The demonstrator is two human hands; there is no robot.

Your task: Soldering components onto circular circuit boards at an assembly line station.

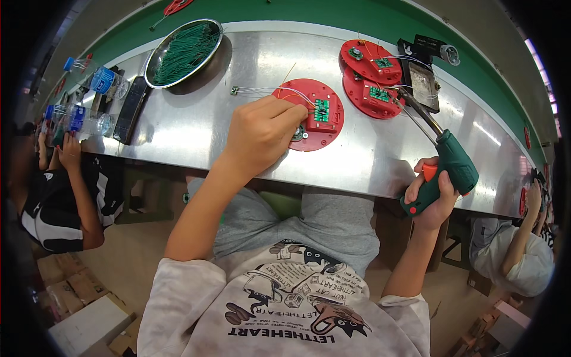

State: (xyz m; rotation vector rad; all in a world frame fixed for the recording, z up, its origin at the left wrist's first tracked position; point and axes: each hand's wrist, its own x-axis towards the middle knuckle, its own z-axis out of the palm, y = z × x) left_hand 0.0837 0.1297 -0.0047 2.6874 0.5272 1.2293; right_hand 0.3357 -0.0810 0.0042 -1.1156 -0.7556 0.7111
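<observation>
1. Red plastic disc [330, 128], lying on the metal table in front of us, with a green circuit board [322, 110] fixed on its face.
2. Left hand [262, 131], ours: thumb and forefinger closed together at the board's left edge; what lies between them we cannot make out.
3. White wires [262, 90], thin, running left from the disc past our knuckles to a small loose part on the table.
4. Right hand [441, 205], ours: fingers wrapped round the handle of a green soldering gun [458, 166] with an orange trigger. Its metal nose slants up and left to the paired discs; whether it touches them we cannot tell.
5. Two more red discs [372, 62], one overlapping the other, right of the first, each with a green board.
6. Dark tray [422, 83], just beside that pair.
7. Metal bowl [153, 78], far left, heaped with green wires [190, 47].
8. Metal table [196, 119], shiny, beneath all these.
9. Two plastic bottles [78, 119], near a co-worker's hand [69, 153] at our left.
</observation>
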